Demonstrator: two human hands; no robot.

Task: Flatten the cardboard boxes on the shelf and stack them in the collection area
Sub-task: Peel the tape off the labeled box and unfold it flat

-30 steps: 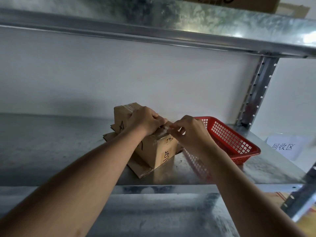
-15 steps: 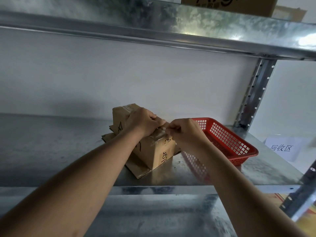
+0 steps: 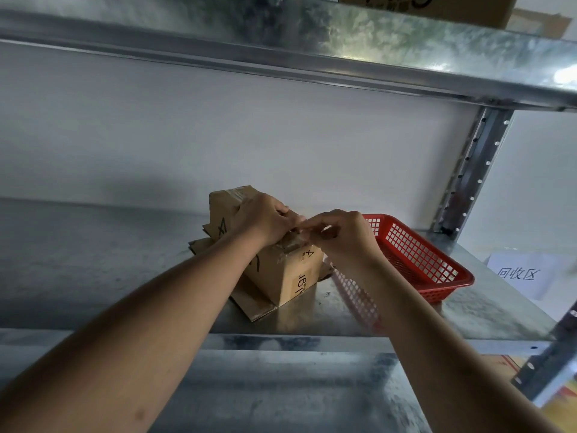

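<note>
a: where is the cardboard box (image 3: 282, 270) right now?

b: directly under both hands, on the metal shelf (image 3: 93, 276); it sits upright on top of flattened cardboard sheets (image 3: 254, 303) that stick out beneath it toward the viewer and to the left of the grip.

a: and the left hand (image 3: 262, 218)?

b: curled over the top of the box, fingers bent down onto the taped seam; its grip is clamped on the box top.

a: the right hand (image 3: 342, 234)?

b: fingers and thumb drawn together in a pinch, at the crinkled clear tape (image 3: 295, 242) on the box's top edge; it meets the left fingertips there; the tape is glossy and partly hidden, so how much is lifted i cannot tell.

a: what lies around the grip?

b: just right of the right hand, a red mesh basket (image 3: 418, 260) on the same shelf, close beside the box; further right, past the basket, a white paper sign (image 3: 520, 273) with black characters; behind the basket a perforated steel upright (image 3: 474, 170); above the hands the upper shelf (image 3: 312, 35), with another cardboard box (image 3: 431, 7) on it, only its lower part in view.
</note>
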